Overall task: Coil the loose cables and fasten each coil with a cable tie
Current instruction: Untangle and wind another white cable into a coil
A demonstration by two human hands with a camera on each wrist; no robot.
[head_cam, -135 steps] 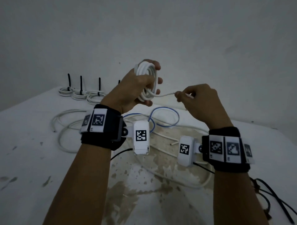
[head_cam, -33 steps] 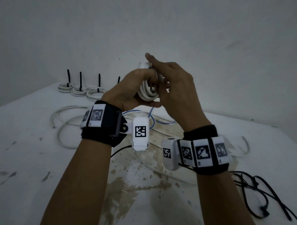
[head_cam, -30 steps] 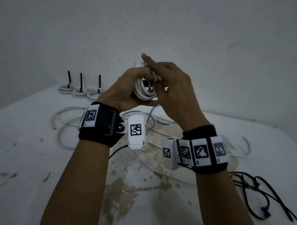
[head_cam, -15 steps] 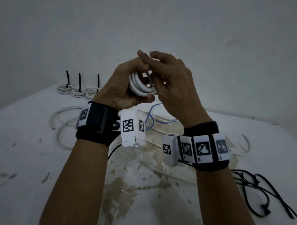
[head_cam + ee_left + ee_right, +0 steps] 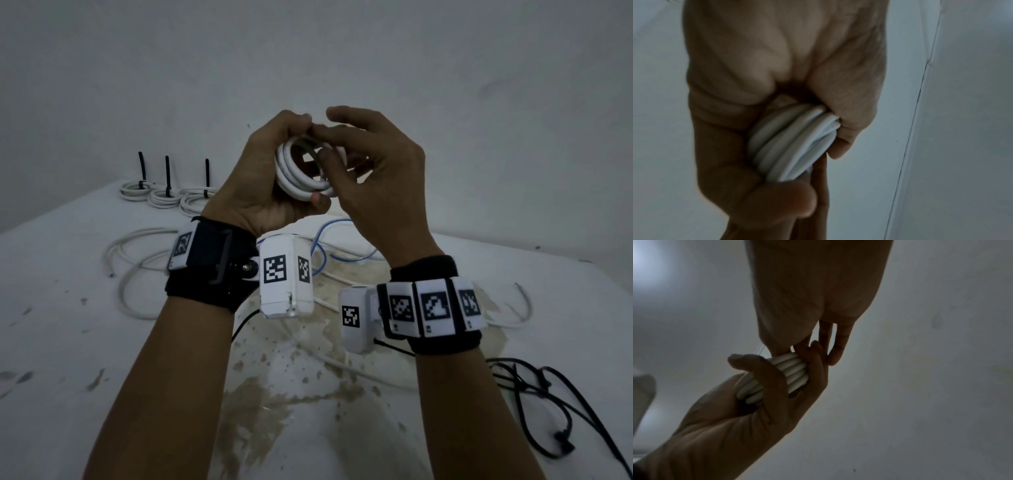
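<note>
Three tied coils [image 5: 168, 197] sat at the table's [image 5: 51, 359] far edge. One white coil [image 5: 301, 171] was raised before me: my left hand [image 5: 260, 185] curled round it, my right hand [image 5: 373, 185] pinching its top with thumb and forefinger.

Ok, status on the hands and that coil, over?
Left hand grips white coil, held above the table. Right hand at coil's top, grip unclear. No tie visible on it. Nothing in the way.
</note>
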